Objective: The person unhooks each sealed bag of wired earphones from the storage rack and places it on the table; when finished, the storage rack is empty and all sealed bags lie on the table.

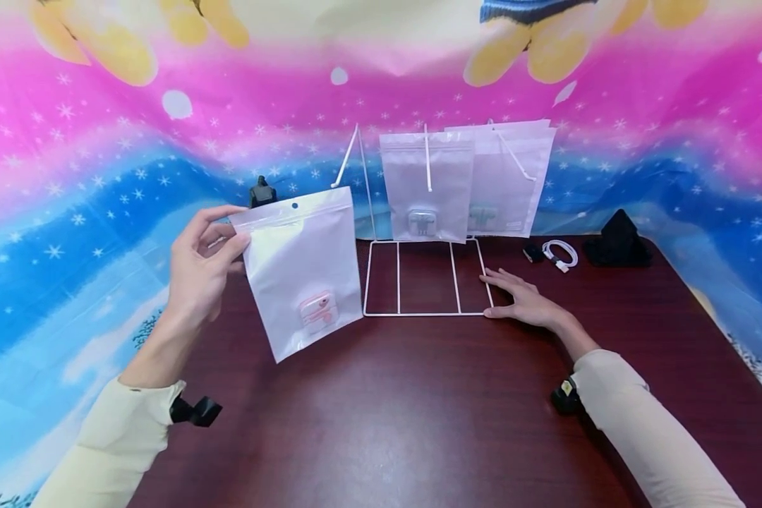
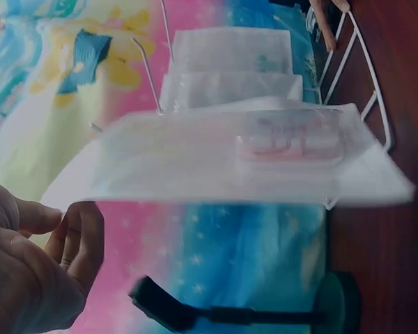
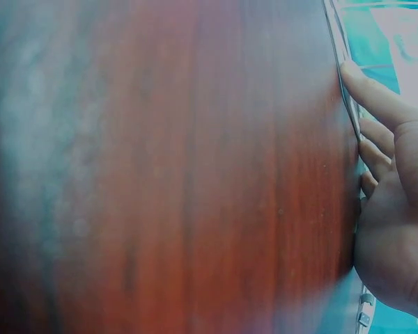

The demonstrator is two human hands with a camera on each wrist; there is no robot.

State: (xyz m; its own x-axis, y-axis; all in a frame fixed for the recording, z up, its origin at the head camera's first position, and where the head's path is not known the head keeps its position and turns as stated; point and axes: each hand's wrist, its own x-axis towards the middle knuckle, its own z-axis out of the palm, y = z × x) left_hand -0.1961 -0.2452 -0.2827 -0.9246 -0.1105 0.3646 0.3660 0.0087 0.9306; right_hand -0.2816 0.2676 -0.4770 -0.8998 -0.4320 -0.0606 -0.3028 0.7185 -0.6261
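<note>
My left hand (image 1: pixel 206 264) pinches a white zip bag (image 1: pixel 292 254) by its upper left corner, thumb in front. A pink earphone set in a clear case (image 1: pixel 318 310) shows through its lower part. The bag hangs tilted in front of the left hook (image 1: pixel 346 159) of a white wire rack (image 1: pixel 425 315); in the left wrist view the bag (image 2: pixel 174 160) is seen nearly edge-on. Two hooks carry similar bags: a middle one (image 1: pixel 406 180) and several overlapping on the right (image 1: pixel 522 201). My right hand (image 1: pixel 523 302) rests at the rack base's right edge, fingers extended and touching the wire.
On the dark wooden table (image 1: pixel 381 416), right of the rack, lie a small black plug (image 1: pixel 533 253), a coiled white cable (image 1: pixel 560 255) and a black triangular object (image 1: pixel 619 243). A dark stand (image 2: pixel 251 315) is behind the left hand. A patterned cloth (image 1: pixel 279 85) hangs behind.
</note>
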